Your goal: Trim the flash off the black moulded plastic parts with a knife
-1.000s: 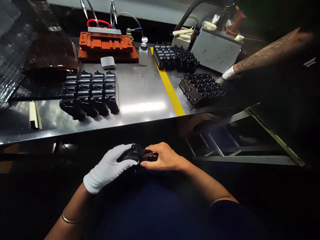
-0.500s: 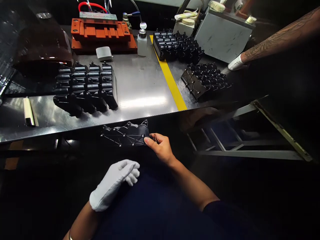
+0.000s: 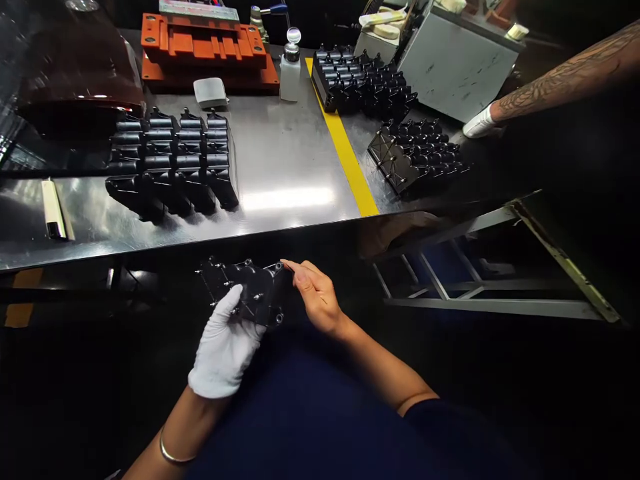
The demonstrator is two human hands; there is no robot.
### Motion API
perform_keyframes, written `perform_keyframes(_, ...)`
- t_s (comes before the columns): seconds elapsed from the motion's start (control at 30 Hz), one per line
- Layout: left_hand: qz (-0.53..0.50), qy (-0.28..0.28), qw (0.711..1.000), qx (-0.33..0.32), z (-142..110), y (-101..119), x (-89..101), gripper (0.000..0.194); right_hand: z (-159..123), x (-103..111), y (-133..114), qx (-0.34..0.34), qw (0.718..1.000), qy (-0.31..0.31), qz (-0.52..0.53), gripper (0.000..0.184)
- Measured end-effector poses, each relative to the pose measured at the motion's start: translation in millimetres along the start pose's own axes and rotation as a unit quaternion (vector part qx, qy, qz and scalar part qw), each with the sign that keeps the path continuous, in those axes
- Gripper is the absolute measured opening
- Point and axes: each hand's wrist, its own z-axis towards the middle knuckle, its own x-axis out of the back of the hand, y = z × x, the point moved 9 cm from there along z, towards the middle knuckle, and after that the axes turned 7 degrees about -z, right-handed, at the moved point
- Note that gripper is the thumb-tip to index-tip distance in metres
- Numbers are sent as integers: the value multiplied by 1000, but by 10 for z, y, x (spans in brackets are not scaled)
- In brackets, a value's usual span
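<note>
My left hand (image 3: pixel 227 353), in a white glove, is closed around a black plastic housing (image 3: pixel 257 287) in front of the table edge. Its thumb presses on the face, which has scalloped edges, ribs and small posts. My bare right hand (image 3: pixel 317 297) pinches a thin, dark, blade-like tool (image 3: pixel 287 265); most of it is hidden by the fingers. The tool's tip is at the housing's upper right corner, near a round screw boss. Whether it touches the plastic I cannot tell.
Rows of black housings (image 3: pixel 173 163) stand on the metal table (image 3: pixel 280 160), with more (image 3: pixel 360 80) beyond a yellow stripe (image 3: pixel 347 153). An orange fixture (image 3: pixel 205 47), a pump bottle (image 3: pixel 291 73) and a grey box (image 3: pixel 455 67) are behind. Another person's gloved hand (image 3: pixel 479 123) rests at right.
My left hand first let go of the housing, then took it again from below. The housing has turned face up, and my right hand has moved from gripping its end to its upper corner.
</note>
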Motion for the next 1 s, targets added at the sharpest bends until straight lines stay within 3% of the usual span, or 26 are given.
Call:
perform_keyframes(0.17,3,14,1000,-10,13,-30,11,37,-2,60,10,-24,998,44,43,26)
perform_keyframes(0.43,1,21,1000,9,-3,-83,-9,39,6,136,-45,22,995,79,53,15)
perform_keyframes(0.63,47,-58,994,79,-55,-142,58,42,52,307,204,-52,988,138,40,23)
perform_keyframes(0.83,42,-146,984,95,0,-84,-35,46,-15,192,-67,-7,995,57,81,22)
perform_keyframes(1.0,27,-101,991,84,32,-98,-41,53,-31,158,-205,30,996,42,78,16)
